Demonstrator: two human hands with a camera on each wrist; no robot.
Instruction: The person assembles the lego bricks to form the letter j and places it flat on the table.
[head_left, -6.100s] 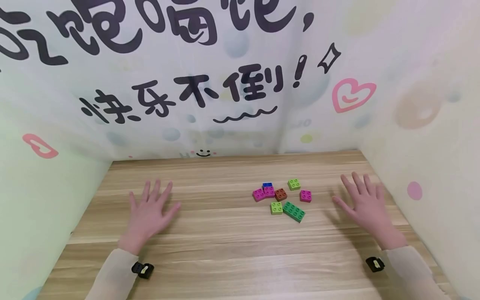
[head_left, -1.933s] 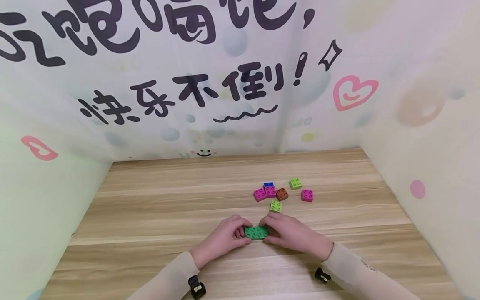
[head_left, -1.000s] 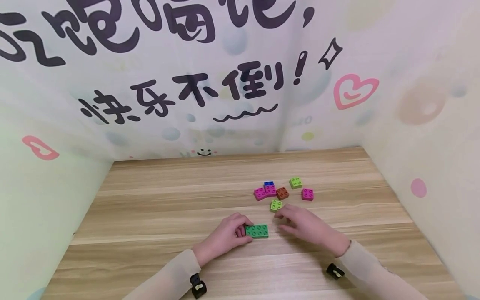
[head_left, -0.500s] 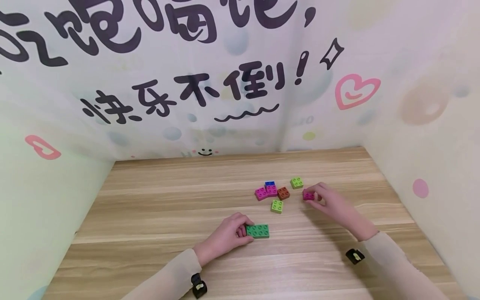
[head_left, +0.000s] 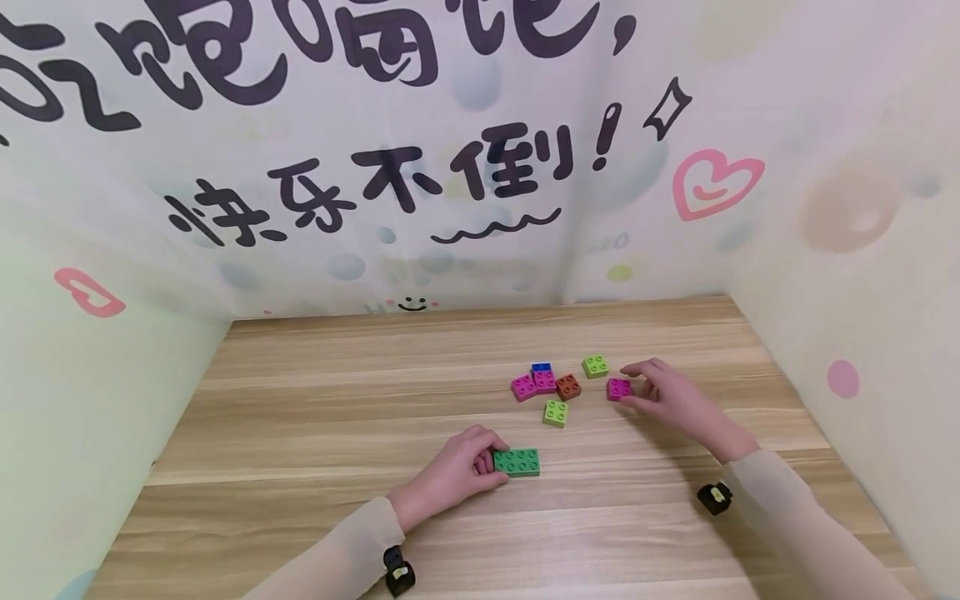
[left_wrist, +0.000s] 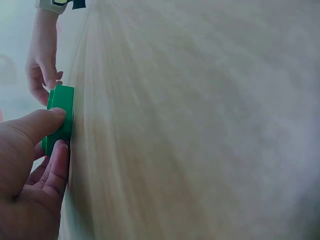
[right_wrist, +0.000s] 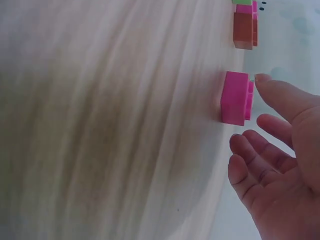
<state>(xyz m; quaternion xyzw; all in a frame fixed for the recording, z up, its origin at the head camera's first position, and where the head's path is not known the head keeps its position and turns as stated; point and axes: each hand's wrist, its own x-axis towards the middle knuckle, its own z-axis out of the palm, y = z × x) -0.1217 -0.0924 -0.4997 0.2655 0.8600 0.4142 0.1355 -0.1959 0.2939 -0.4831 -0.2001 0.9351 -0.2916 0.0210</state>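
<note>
In the head view my left hand [head_left: 453, 469] pinches the left end of a green eight-stud toy building brick [head_left: 517, 462] near the table's middle. The left wrist view shows the thumb on one side of that green brick [left_wrist: 61, 120] and a finger under its near end. My right hand [head_left: 675, 404] is at a magenta four-stud brick [head_left: 618, 389] on the right. Seen from the right wrist, the thumb and fingers stand apart beside this magenta brick [right_wrist: 234, 98], with a gap to it.
Left of the right hand lie a brown brick [head_left: 568, 387], two lime bricks, one at the back [head_left: 596, 367] and one in front, and two magenta bricks touching a blue brick [head_left: 541, 368]. Printed walls enclose the wooden table [head_left: 337, 375] at the back and sides.
From lying spread, both hands came to the green brick, now nearer the front. The right hand left it for the right magenta brick; its fingers, closed about that brick half a second ago, have parted.
</note>
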